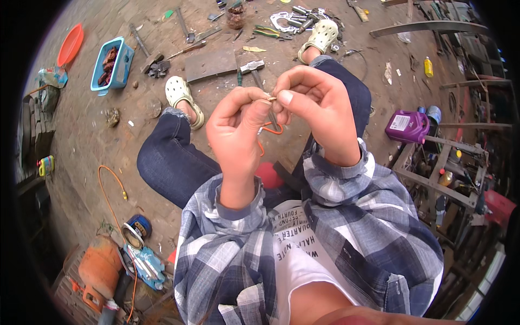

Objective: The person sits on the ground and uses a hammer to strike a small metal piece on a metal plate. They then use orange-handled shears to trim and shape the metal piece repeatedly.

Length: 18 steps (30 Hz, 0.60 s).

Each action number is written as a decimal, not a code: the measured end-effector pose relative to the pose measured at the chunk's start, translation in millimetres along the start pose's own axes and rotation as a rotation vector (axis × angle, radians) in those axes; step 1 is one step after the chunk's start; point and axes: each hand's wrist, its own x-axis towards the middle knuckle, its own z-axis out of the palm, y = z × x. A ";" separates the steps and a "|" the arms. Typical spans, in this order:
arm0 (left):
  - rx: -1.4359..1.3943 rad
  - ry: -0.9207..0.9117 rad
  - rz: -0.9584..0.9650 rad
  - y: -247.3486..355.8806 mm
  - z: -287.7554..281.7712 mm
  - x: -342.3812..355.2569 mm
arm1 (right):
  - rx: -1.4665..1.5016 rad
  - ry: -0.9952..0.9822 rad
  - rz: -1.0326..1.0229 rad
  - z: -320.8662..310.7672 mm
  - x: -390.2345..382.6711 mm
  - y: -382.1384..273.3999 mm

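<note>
My left hand (235, 132) and my right hand (314, 108) meet in front of my chest, fingertips pinched together on a small brownish metal piece (271, 98). Below the fingers a thin orange wire (271, 131) loops down between the hands. Which hand bears the piece more I cannot tell; both touch it. I sit with knees in blue jeans and pale clogs (183, 96) on a dirt floor, a hammer (252, 67) lying just beyond my hands.
A blue tub (122, 67) of rusty parts and an orange lid (70, 44) lie far left. A metal plate (210, 63), pliers and loose metal parts lie ahead. A purple jug (406, 125) and metal frames stand right; an orange power tool (100, 268) and a cable lie lower left.
</note>
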 end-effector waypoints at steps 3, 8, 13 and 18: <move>-0.161 0.005 -0.185 2.4 0.2 -1.3 | 0.030 0.011 0.007 3.6 -1.4 -3.7; -0.192 -0.019 -0.214 1.6 -9.0 -1.2 | -0.121 0.078 -0.081 14.9 -3.9 -1.9; -0.121 0.021 -0.184 3.7 -4.9 -2.8 | -0.146 0.116 -0.077 15.2 -1.3 1.4; -0.068 0.043 -0.134 7.1 2.1 -3.7 | -0.168 0.128 -0.109 13.6 1.3 4.4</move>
